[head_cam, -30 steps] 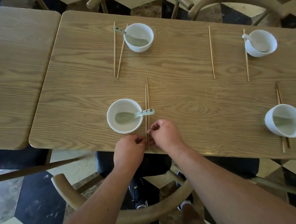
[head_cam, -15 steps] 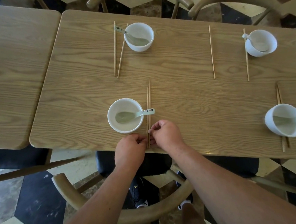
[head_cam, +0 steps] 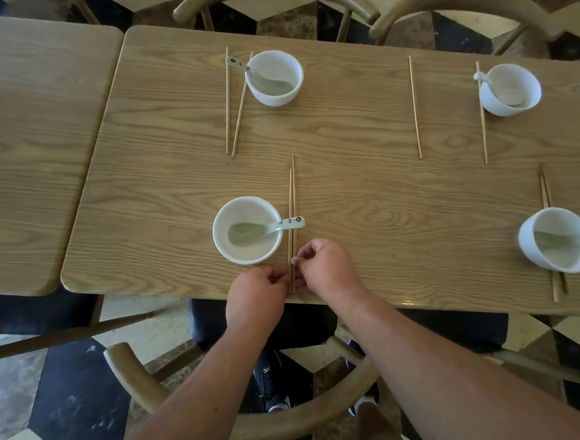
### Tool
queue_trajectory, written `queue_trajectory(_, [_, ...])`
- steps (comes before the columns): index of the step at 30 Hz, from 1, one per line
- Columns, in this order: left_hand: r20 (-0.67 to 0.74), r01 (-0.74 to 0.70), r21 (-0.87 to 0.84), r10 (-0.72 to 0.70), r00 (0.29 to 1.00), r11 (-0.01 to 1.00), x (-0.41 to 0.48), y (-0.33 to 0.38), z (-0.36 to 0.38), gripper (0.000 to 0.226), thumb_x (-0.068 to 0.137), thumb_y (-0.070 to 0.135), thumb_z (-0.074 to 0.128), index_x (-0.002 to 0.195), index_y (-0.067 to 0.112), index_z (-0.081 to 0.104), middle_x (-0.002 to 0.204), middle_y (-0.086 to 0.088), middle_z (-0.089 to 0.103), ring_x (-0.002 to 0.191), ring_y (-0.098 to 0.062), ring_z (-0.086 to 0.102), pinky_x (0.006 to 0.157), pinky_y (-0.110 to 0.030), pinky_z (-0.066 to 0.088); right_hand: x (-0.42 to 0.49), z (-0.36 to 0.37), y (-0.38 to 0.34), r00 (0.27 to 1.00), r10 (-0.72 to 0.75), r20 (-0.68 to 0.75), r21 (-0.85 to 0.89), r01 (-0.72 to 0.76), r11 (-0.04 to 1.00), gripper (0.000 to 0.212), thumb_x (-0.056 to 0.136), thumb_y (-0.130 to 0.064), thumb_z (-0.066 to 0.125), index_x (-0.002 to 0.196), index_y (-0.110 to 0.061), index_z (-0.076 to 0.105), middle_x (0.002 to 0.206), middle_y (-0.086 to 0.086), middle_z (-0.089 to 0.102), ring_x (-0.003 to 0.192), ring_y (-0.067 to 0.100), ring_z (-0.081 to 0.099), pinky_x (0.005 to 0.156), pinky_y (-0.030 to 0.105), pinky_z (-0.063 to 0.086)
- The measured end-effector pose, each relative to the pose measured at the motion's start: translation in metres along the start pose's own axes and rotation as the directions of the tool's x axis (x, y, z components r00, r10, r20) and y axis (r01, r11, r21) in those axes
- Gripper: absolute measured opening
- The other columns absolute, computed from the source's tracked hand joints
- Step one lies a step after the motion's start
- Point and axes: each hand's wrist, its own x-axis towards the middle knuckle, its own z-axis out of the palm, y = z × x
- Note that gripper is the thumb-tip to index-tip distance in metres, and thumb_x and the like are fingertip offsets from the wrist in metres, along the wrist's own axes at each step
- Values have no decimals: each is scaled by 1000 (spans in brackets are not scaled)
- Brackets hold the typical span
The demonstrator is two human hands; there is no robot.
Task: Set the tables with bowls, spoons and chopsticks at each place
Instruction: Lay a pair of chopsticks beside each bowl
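A white bowl (head_cam: 247,229) with a pale green spoon (head_cam: 265,226) stands near the front edge of the wooden table (head_cam: 365,187). Just right of it lies a pair of wooden chopsticks (head_cam: 291,199), pointing away from me, one tip a little ahead of the other. My left hand (head_cam: 254,296) and my right hand (head_cam: 326,267) pinch the near ends of this pair from either side. Three more white bowls hold spoons: far left (head_cam: 274,78), far right (head_cam: 509,89), near right (head_cam: 556,240).
Chopsticks (head_cam: 233,101) lie splayed left of the far bowl. Two single chopsticks (head_cam: 415,108) (head_cam: 481,113) lie apart at the far right; a pair (head_cam: 550,236) runs under the near right bowl. A second table (head_cam: 28,135) adjoins on the left. Curved wooden chairs (head_cam: 296,422) surround the tables.
The chopstick pair by the near bowl has slid slightly away from me and its two sticks have closed together. Both hands stay at its near ends.
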Motion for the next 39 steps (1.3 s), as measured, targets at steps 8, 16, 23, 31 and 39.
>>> queue_trajectory(8, [-13,-4,-29,4,1000,1000,-4,-3,1,14,96,35,71,103,37,83,87,16,78,86,-12,71,71,-31,54,-7,-3,-2,1000,-15,-13,2,16,1000,16,95,-15,76,82,-16,67,72,11,78,56,25,75,63,55,66])
queue_trajectory(16, [-14,-1,-54,0,1000,999,-7,-1,-1,14,96,34,73,105,35,83,92,13,80,92,-15,73,82,-36,59,-9,-4,-1,999,-33,-18,-25,32,999,15,95,-20,75,81,-20,69,70,5,79,61,26,78,65,53,66])
queue_trajectory(23, [-61,-68,-32,66,996,997,-33,4,0,11,97,37,70,100,28,77,86,16,71,83,-5,67,67,-27,48,-34,-28,2,993,-121,0,-54,120,991,11,96,-33,68,87,-26,71,78,-1,77,72,21,76,70,49,66])
queue_trajectory(31, [182,-341,118,317,931,933,-75,94,28,22,105,44,58,96,31,73,78,8,69,69,-6,64,58,-25,46,-82,-142,37,976,-116,-183,-171,85,982,17,104,-34,61,97,-23,73,84,-9,69,79,8,65,64,26,47])
queue_trajectory(39, [317,-369,185,300,900,911,-111,188,153,14,101,42,65,106,35,75,94,15,72,86,-5,67,82,-32,61,-97,-281,143,958,-48,-284,-182,-5,983,23,102,-34,63,82,-24,67,72,-7,65,69,4,60,57,20,42])
